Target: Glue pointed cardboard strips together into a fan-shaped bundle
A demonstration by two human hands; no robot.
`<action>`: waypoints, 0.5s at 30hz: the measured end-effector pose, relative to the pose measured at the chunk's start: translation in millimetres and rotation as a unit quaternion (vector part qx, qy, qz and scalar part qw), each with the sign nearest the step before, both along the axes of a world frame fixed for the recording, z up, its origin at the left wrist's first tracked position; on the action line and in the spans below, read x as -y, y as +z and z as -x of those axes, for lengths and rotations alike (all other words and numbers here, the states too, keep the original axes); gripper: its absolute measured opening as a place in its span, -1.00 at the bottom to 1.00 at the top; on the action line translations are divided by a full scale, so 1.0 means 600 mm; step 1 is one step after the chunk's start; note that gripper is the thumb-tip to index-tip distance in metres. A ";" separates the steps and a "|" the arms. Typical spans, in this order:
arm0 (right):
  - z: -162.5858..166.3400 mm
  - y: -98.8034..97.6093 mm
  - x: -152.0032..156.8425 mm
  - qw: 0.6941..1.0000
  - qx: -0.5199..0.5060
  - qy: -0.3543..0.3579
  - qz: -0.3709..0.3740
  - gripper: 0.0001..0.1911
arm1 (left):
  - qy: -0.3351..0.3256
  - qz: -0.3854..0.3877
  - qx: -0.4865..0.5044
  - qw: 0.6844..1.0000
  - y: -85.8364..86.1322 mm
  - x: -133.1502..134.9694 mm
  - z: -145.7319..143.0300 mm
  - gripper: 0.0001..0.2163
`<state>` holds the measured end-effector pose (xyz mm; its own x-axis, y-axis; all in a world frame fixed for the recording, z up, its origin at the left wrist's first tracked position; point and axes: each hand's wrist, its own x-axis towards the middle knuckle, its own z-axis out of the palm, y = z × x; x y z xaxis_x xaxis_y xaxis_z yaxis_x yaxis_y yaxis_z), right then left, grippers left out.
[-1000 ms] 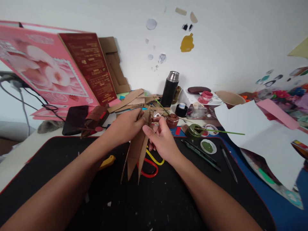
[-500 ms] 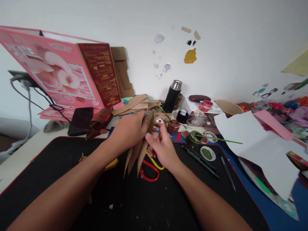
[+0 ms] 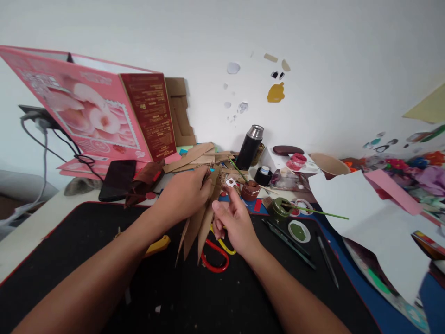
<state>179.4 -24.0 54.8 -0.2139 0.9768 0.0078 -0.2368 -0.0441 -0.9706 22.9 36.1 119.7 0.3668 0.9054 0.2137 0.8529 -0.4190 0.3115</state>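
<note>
My left hand [image 3: 184, 195] grasps the cardboard strips [image 3: 197, 228] at their far end, above the black surface [image 3: 208, 301]. My right hand [image 3: 236, 223] has slid nearer along them; now it is loose, only the thumb touching, over the red scissors [image 3: 216, 262].

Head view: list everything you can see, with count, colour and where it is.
strips: several, brown cardboard, fanned in left hand
scissors: one, red and yellow handles, on mat under the hands
cutter: one, yellow, on mat beside left forearm
mat: one, black, front of desk
brown jar: one, behind right hand
green jar: one, right of brown jar
flask: one, black with silver cap, by wall
box: one, pink, back left
phone: one, black, before box
paper: one sheet, white, right
bowl: one, beige, back right
left hand: grip shut on strips
right hand: thumb against strips
</note>
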 end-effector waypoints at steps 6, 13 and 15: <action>0.004 -0.013 0.001 1.000 -0.001 0.008 0.028 -0.30 | -0.001 0.005 0.024 1.000 0.003 -0.004 0.009 -0.84; 0.005 -0.014 -0.002 1.000 -0.009 -0.013 0.016 -0.39 | -0.011 0.023 0.018 1.000 -0.004 -0.006 0.013 -0.83; 0.006 -0.011 -0.001 1.000 -0.007 -0.018 0.012 -0.40 | -0.014 0.021 0.015 1.000 -0.004 -0.006 0.012 -0.83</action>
